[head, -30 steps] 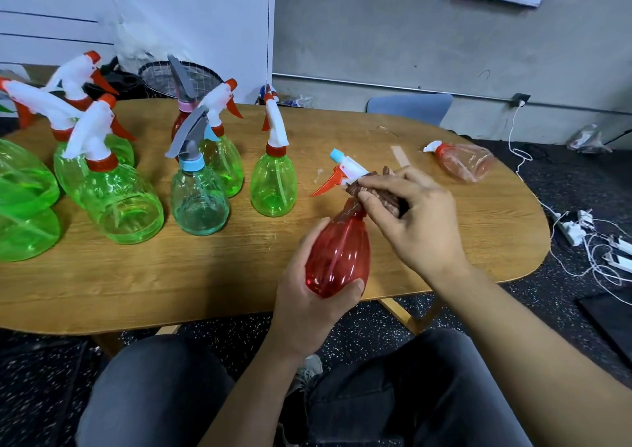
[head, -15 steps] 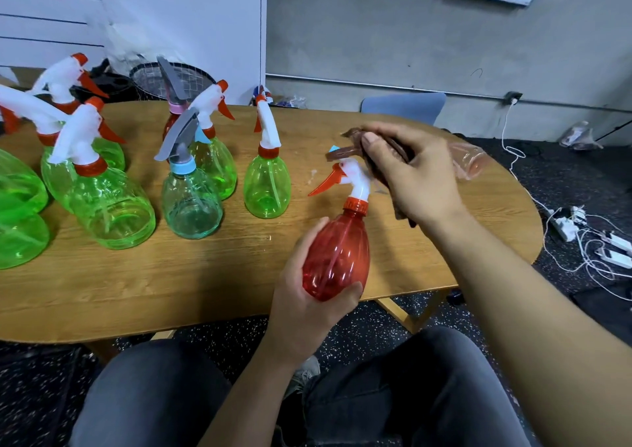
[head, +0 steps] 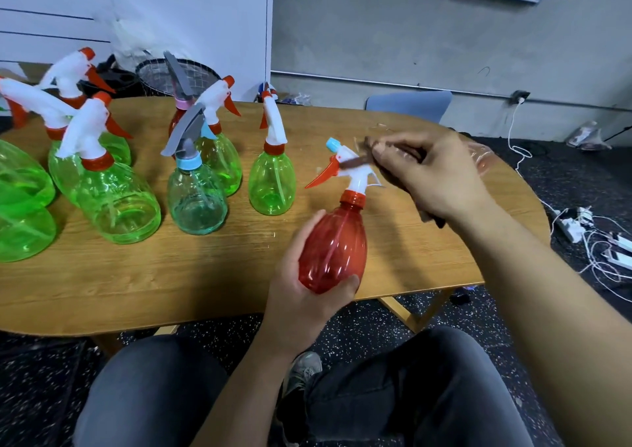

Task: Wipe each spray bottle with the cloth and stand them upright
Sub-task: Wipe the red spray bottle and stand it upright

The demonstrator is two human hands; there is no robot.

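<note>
Red bottle (head: 333,248): gripped upright in your left hand (head: 301,296) | cloth (head: 355,163): pinched in your right hand (head: 434,176), on its nozzle | risk: hard rubbing twists bottle loose, toppling green bottle (head: 272,185) beyond your left hand.

Oval wooden table (head: 143,286) fills the middle, its leg (head: 415,313) showing under the near edge. Behind it, a blue chair back (head: 408,104) tucked against the far side. Over on the right, white cables (head: 602,251) sprawl across the dark speckled floor (head: 564,180), one cord running up to a wall socket (head: 520,96). Back left, a round mesh basket (head: 164,75), possibly a bin. A crumpled plastic bag (head: 586,137) lies by the grey wall (head: 410,36).
</note>
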